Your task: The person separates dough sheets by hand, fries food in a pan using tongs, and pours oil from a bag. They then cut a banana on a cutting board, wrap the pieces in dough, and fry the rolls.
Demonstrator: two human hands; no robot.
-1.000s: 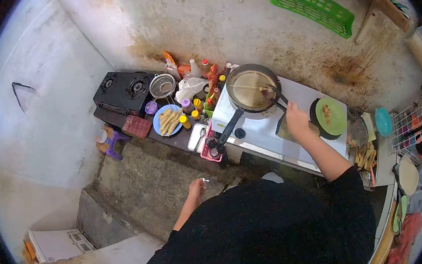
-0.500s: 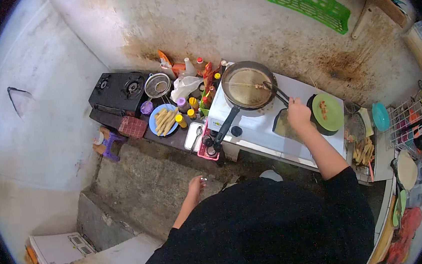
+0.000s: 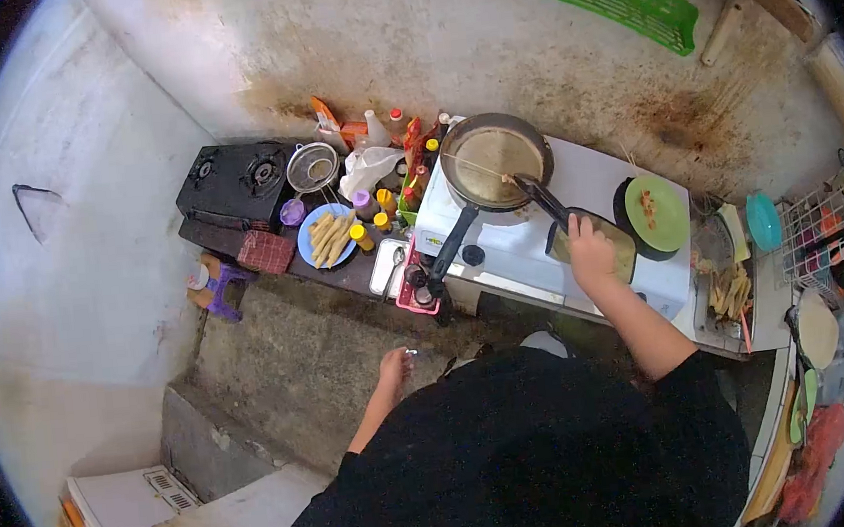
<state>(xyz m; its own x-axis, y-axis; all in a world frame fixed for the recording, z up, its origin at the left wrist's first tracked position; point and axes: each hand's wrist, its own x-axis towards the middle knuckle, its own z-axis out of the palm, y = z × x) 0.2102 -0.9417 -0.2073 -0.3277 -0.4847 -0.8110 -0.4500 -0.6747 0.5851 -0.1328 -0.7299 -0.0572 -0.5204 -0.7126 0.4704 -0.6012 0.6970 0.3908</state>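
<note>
Black tongs point(image 3: 545, 200) are in my right hand point(image 3: 593, 252), whose fingers are wrapped round the handle end. The tong tips reach over the right side of a frying pan point(image 3: 482, 163) with shallow liquid in it. They meet a small brown piece at the end of a thin skewer point(image 3: 479, 167) lying across the pan. Under my right hand is a dark-rimmed rectangular pan point(image 3: 624, 258), partly hidden. To its right, a green plate point(image 3: 668, 227) carries small reddish-brown pieces. My left hand point(image 3: 392, 368) hangs low over the floor, fingers curled, with something small and shiny at them.
A white stove top point(image 3: 511, 246) bears the pans. Leftward are a pink basket point(image 3: 417, 299), a blue plate point(image 3: 307, 243) of pale sticks, several bottles, a strainer point(image 3: 312, 167) and a black two-burner stove point(image 3: 224, 185). A wire rack point(image 3: 821, 239) stands at the right.
My right hand has moved down and slightly left, over the rectangular pan. The tong tips have shifted a little left and lower in the frying pan. My left hand stays nearly still.
</note>
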